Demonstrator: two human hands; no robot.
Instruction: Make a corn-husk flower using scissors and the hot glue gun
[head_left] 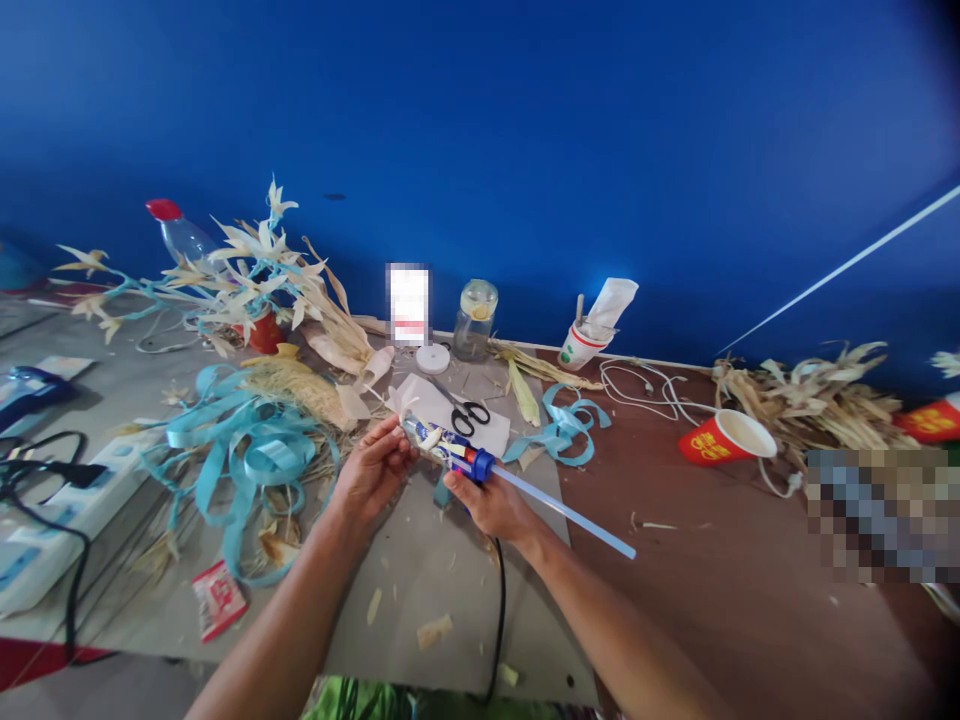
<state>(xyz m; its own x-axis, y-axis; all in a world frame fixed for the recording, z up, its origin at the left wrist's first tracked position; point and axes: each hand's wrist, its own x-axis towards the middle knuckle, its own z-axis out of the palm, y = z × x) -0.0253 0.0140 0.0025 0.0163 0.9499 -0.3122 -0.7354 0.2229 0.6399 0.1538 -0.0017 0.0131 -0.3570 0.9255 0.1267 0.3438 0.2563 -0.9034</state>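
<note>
My right hand point(495, 508) is wrapped round a blue glue gun point(481, 464), which points away to the left. A long translucent glue stick point(574, 508) juts from its back end, and its black cord point(499, 600) hangs toward the table's front edge. At the nozzle end, my left hand point(375, 462) pinches a small pale corn husk piece point(403, 402). Whether nozzle and husk touch is hard to make out. Just beyond the gun, black-handled scissors point(471, 415) lie on white paper point(491, 438).
Light-blue ribbon point(247, 440) lies in loops at left, near a white power strip point(82, 500). Husk flowers on blue stems stand in a red cup point(264, 332). Along the wall are a glass jar point(475, 325) and white cup point(581, 345). A red paper cup point(724, 438) leans at right.
</note>
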